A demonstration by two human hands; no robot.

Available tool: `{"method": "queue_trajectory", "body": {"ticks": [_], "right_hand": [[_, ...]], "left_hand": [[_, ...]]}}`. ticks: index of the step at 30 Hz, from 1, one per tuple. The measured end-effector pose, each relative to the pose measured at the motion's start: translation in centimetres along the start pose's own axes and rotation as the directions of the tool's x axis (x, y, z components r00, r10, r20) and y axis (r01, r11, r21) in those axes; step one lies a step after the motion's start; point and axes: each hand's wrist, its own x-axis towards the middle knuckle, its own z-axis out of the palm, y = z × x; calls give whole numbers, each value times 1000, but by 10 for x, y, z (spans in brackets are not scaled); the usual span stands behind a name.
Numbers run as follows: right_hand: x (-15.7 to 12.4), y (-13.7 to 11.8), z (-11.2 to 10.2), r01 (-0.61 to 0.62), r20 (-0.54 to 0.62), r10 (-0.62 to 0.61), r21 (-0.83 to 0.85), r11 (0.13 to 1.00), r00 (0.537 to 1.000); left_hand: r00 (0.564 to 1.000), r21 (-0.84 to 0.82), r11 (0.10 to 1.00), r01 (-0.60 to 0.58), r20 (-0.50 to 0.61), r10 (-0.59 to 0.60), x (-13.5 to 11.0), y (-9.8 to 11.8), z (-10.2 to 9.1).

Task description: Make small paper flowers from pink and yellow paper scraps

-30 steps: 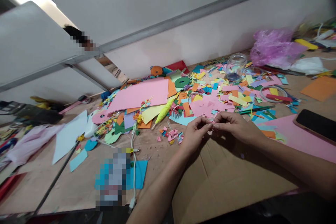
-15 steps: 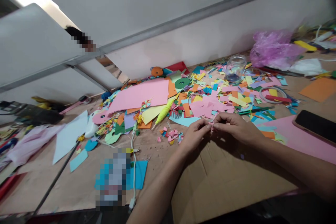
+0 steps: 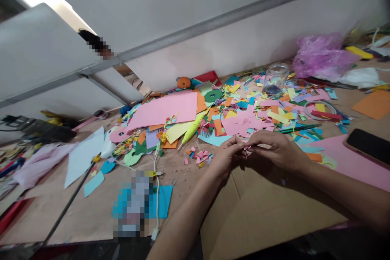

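Over the far edge of a brown cardboard sheet (image 3: 252, 215), my left hand (image 3: 229, 155) and my right hand (image 3: 271, 148) meet at the fingertips. Both are closed in a pinch on a small pink paper piece (image 3: 246, 151), mostly covered by the fingers. Left of my left hand lies a little pile of folded paper bits (image 3: 201, 156), mainly pink with some blue and orange. Just beyond my hands, cut pink paper pieces (image 3: 240, 124) are heaped among many coloured strips.
A glass jar (image 3: 276, 79) stands at the back beside a pink plastic bag (image 3: 323, 57). A phone (image 3: 370, 144) rests on pink paper at the right. Left of centre are a yellow yarn spool (image 3: 193, 130), a large pink sheet (image 3: 164, 107) and a white cable (image 3: 157, 199).
The fingertips of both hands have shifted slightly around the pink paper piece, which they still pinch. The whole view has moved a little; the things on the table look unchanged.
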Motion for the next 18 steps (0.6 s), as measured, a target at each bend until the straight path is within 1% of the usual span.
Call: {"method": "queue_trajectory", "body": {"ticks": [3, 7, 11, 14, 18], "right_hand": [[0, 0, 0, -8, 8, 7, 24, 1000, 1000], [2, -2, -1, -69, 20, 67, 72, 995, 998], [3, -5, -2, -130, 16, 130, 40, 991, 991], [4, -8, -2, -172, -15, 172, 0, 985, 985], [5, -9, 1, -232, -50, 235, 59, 971, 971]], "left_hand": [[1000, -9, 1000, 16, 3, -16, 0, 1, 1], [1000, 4, 1000, 27, 2, -27, -2, 2, 2], [999, 34, 999, 25, 21, -26, -3, 1, 3], [998, 56, 998, -25, 66, 21, -2, -1, 1], [987, 161, 977, -137, 110, 120, -2, -4, 0]]}}
